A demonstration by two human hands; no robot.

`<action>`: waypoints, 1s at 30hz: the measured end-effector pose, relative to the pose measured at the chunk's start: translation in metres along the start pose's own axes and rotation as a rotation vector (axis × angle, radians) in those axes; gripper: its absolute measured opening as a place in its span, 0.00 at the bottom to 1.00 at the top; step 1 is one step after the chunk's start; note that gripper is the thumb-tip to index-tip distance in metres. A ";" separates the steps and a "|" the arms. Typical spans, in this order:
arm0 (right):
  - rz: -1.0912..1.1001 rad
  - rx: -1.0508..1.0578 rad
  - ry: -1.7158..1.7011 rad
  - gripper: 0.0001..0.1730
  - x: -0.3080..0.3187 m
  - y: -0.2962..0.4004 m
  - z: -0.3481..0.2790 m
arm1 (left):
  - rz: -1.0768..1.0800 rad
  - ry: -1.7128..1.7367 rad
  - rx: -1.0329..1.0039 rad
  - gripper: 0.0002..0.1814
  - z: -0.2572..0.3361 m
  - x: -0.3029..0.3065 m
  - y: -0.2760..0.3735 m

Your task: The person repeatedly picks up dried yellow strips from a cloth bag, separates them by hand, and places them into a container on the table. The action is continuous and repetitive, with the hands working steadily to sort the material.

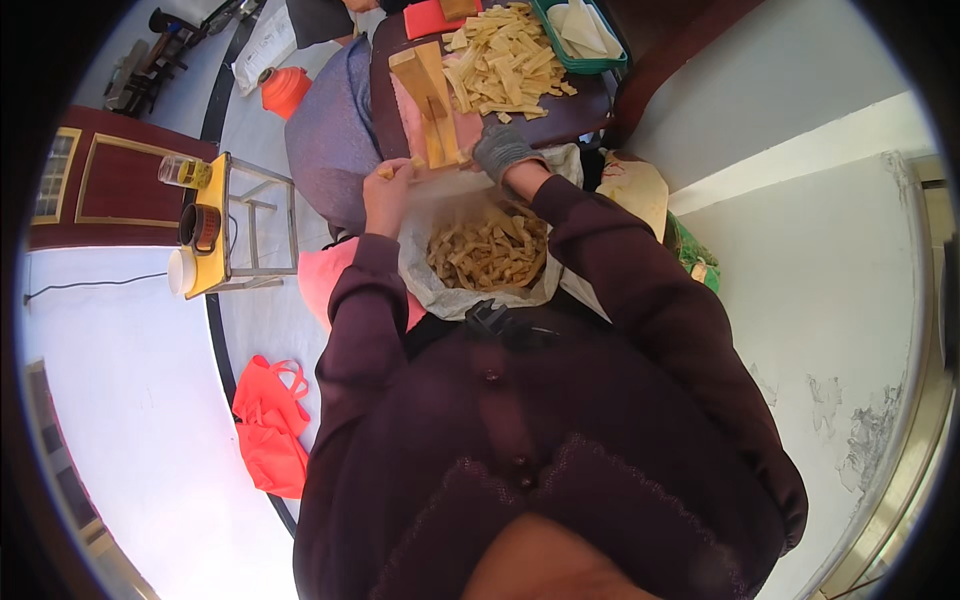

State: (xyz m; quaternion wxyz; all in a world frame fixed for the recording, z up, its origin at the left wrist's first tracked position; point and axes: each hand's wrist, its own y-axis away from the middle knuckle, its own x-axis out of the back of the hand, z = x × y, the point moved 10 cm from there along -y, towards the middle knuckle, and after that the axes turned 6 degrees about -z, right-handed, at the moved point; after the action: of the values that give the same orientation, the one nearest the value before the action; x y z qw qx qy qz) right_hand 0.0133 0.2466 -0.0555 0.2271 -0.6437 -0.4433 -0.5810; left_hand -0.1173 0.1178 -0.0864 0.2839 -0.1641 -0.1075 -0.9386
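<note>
In front of me a wooden stand (433, 105), with an upright board, rests on a pink cloth (409, 112) at the table's near edge. My left hand (388, 195), bare, pinches a small pale yellow piece (387, 173) just left of the stand's near end. On the other side, my right hand (508, 152) wears a grey glove; its fingers curl at that same end, and what they hold is hidden. Below both hands, an open whitish sack (442, 296) in my lap holds many short brownish-yellow pieces (487, 251). The area between my hands and the sack looks blurred.
A heap of pale yellow strips (506, 64) covers the dark table (585, 112), beside a green basket (581, 64). Another person's hand (360, 4) shows at the top. Left stands a yellow-topped stool (217, 180) with a jar and cups. A red bag (274, 435) lies on the floor.
</note>
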 end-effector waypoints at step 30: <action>-0.438 0.186 -0.686 0.28 -0.027 0.123 -0.065 | -0.677 0.067 0.043 0.08 0.085 -0.071 0.144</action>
State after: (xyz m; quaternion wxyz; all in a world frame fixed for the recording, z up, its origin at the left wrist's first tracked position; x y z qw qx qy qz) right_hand 0.0824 0.1242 -0.0391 -0.0055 -0.6672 -0.6704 -0.3246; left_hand 0.0415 0.0604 -0.0189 -0.0372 -0.0819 -0.1663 -0.9820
